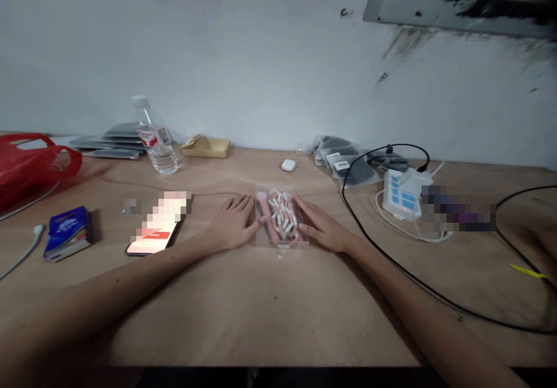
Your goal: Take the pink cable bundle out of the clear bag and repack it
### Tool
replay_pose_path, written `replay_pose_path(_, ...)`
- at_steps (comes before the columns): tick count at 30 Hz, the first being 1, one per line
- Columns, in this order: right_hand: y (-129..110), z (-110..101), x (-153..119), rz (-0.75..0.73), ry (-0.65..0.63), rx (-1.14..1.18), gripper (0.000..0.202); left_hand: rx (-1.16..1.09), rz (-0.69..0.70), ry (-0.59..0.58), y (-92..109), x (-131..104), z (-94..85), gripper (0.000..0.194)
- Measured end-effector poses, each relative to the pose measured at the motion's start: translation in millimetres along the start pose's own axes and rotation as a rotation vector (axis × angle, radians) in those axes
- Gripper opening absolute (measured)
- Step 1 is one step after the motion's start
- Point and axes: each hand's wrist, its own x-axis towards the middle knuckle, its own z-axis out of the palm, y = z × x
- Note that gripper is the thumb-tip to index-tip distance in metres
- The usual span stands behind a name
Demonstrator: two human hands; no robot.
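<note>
In the middle of the table lies a clear plastic packet (282, 221) with pink handles and pink-and-white bead pieces inside, which looks like a beaded skipping rope. My left hand (232, 221) rests flat on the table along its left side, fingers spread, the thumb at the packet's edge. On the opposite side my right hand (324, 225) lies with its fingers stretched along the packet's right edge and its thumb touching there. Neither hand is closed around the packet.
Left of my hands are a lit phone (159, 225), a blue tissue pack (68, 231), a red bag (30, 167) and a water bottle (156, 138). A yellow box (206, 147), white case (288, 165) and grey packets (343, 159) stand behind. A power strip (401, 194) and black cable (369, 237) are right.
</note>
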Motion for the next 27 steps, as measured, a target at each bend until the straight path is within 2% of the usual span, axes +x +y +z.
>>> replay_pose_path(4, 3, 2, 9, 0.032, -0.022, -0.036, 0.081, 0.014, -0.006, 0.019, 2, 1, 0.4, 0.066)
replay_pose_path(7, 5, 4, 18, 0.056, -0.051, -0.115, 0.081, -0.014, -0.001, 0.036, 0, 2, -0.7, 0.056)
replay_pose_path(12, 6, 7, 20, 0.035, -0.043, -0.124, 0.078, -0.054, 0.015, 0.067, -4, 3, -0.3, 0.045)
replay_pose_path(19, 1, 7, 10, 0.030, -0.043, -0.074, 0.079, -0.022, 0.036, 0.027, -2, 2, 0.3, 0.054)
replay_pose_path(27, -2, 6, 7, 0.017, -0.066, -0.115, 0.079, -0.015, -0.054, -0.044, 3, 1, -2.7, 0.070)
